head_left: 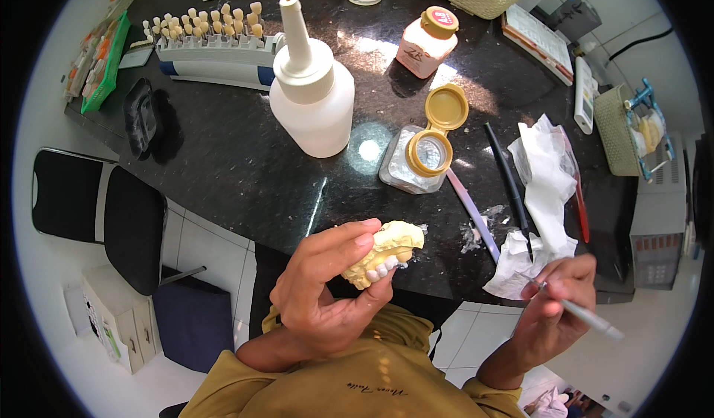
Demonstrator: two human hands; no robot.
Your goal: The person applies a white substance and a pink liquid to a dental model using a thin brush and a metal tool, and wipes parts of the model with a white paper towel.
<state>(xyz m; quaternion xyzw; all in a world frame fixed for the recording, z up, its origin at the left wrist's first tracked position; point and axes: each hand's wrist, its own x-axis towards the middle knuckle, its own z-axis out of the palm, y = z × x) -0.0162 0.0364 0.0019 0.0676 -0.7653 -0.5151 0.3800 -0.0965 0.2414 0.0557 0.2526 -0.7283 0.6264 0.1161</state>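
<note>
My left hand [322, 284] grips a yellow plaster dental model [394, 239] between thumb and fingers, just in front of the table edge. Several white teeth [381, 269] show along its lower side. Closed in a pinch, my right hand [558, 310] holds a slim tool with a pale grey handle [587, 317]. Its thin tip points left, over or touching a crumpled white tissue [513, 265]; contact is hard to tell. A black-handled tool [509, 176] has its end on that tissue. Beside it lies a lilac stick [476, 213] near some whitish smears.
Beyond my hands stand a glass jar with its gold lid flipped up [416, 169], a white squeeze bottle [316, 98] and a pink-filled jar [426, 46]. A tooth shade guide [216, 57] sits back left. More tissue [547, 172] and a red tool [580, 202] lie right.
</note>
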